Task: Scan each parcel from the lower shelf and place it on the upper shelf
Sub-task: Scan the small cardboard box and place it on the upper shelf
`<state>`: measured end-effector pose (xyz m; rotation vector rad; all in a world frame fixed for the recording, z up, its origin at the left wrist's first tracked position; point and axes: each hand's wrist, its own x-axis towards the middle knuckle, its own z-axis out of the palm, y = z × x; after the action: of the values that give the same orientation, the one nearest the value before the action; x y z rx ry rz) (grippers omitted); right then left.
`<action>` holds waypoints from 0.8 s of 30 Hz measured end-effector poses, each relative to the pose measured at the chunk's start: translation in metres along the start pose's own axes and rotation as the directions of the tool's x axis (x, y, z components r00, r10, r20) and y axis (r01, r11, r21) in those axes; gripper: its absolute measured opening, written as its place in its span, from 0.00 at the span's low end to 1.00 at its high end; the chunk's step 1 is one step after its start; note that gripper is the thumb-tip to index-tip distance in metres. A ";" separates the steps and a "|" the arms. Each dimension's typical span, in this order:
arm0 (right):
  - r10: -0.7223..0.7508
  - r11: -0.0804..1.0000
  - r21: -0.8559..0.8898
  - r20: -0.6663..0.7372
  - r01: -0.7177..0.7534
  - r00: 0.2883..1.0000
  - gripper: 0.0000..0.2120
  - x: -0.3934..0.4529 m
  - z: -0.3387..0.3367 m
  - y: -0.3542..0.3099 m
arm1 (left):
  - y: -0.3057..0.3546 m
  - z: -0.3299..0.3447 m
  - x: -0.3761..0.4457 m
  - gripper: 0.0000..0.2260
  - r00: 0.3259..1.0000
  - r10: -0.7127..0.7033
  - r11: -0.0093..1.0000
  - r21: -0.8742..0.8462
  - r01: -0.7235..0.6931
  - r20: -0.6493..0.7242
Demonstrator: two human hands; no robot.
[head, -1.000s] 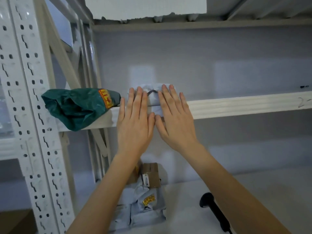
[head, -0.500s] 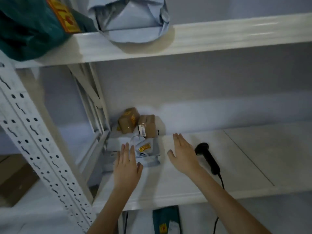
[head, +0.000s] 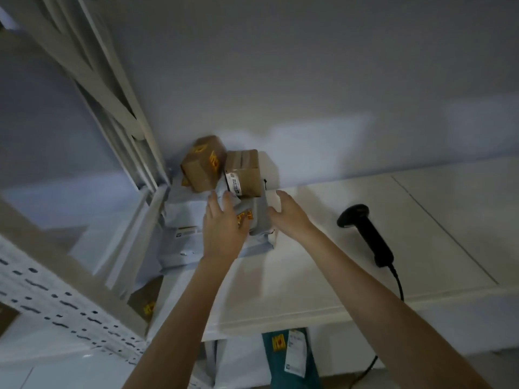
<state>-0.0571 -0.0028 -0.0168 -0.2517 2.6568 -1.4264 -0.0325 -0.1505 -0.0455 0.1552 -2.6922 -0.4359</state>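
Observation:
A heap of parcels lies at the left end of the lower shelf (head: pixel 323 276). Two brown cardboard boxes, one tilted (head: pixel 202 167) and one with a white label (head: pixel 243 172), sit at the back against the wall. In front of them lie grey mailer bags (head: pixel 185 242), the top one (head: pixel 258 220) bearing a yellow sticker. My left hand (head: pixel 223 228) rests flat, fingers straight, on that top grey bag. My right hand (head: pixel 290 214) hovers with straight fingers at the bag's right edge; contact is unclear. A black handheld scanner (head: pixel 365 231) lies on the shelf to the right.
The scanner's cable (head: pixel 398 287) runs off the shelf's front edge. A white perforated upright (head: pixel 56 301) and diagonal braces (head: pixel 112 88) stand to the left. Below the shelf sit a green bag with a white label (head: pixel 292 357) and another brown box (head: pixel 146 301).
The view has dropped from the upper shelf to the lower one. Both hands left the grey bag up there and reached forward to the parcel heap, the left now on the top grey bag.

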 end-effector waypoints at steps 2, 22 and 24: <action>0.021 0.997 0.071 -0.018 -0.020 1.000 0.24 0.024 0.004 -0.010 | 0.000 0.003 0.026 0.31 1.000 0.011 1.000 -0.011 -0.011 0.014; 0.087 0.947 0.307 0.043 -0.096 0.995 0.23 0.118 0.014 -0.030 | 0.014 0.022 0.107 0.21 0.996 -0.049 0.985 -0.163 0.061 0.075; 0.133 0.921 0.361 0.056 -0.145 0.989 0.26 0.117 0.010 -0.021 | 0.015 0.022 0.106 0.22 0.999 -0.007 0.971 -0.239 0.018 0.047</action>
<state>-0.1684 -0.0460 -0.0071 -0.0461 2.2715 -1.8077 -0.1382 -0.1484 -0.0198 0.0932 -2.6569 -0.7713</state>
